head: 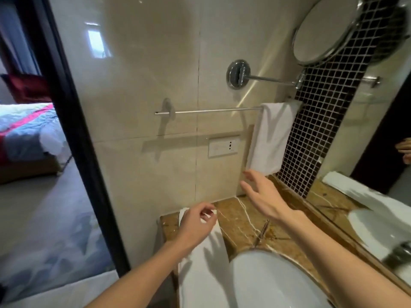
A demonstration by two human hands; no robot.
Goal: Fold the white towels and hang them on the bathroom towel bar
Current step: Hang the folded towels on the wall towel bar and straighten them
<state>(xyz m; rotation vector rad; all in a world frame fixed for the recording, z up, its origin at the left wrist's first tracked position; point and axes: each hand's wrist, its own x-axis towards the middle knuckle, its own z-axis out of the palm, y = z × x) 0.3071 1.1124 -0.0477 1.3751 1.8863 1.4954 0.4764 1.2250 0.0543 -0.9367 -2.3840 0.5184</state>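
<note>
A chrome towel bar (213,111) runs across the beige tiled wall. One folded white towel (270,138) hangs over its right end. A second white towel (204,258) lies lengthwise on the brown marble counter (240,221), left of the sink. My left hand (195,221) hovers over the far end of that towel with fingers curled; whether it pinches the cloth is unclear. My right hand (262,194) is in the air with fingers spread, just below the hanging towel's bottom edge and apart from it.
A white sink basin (273,283) fills the near counter. A round mirror on a chrome arm (324,30) sticks out above the bar. A wall socket (223,148) sits under the bar. A large mirror (367,152) lines the right; a black door frame (73,130) stands left.
</note>
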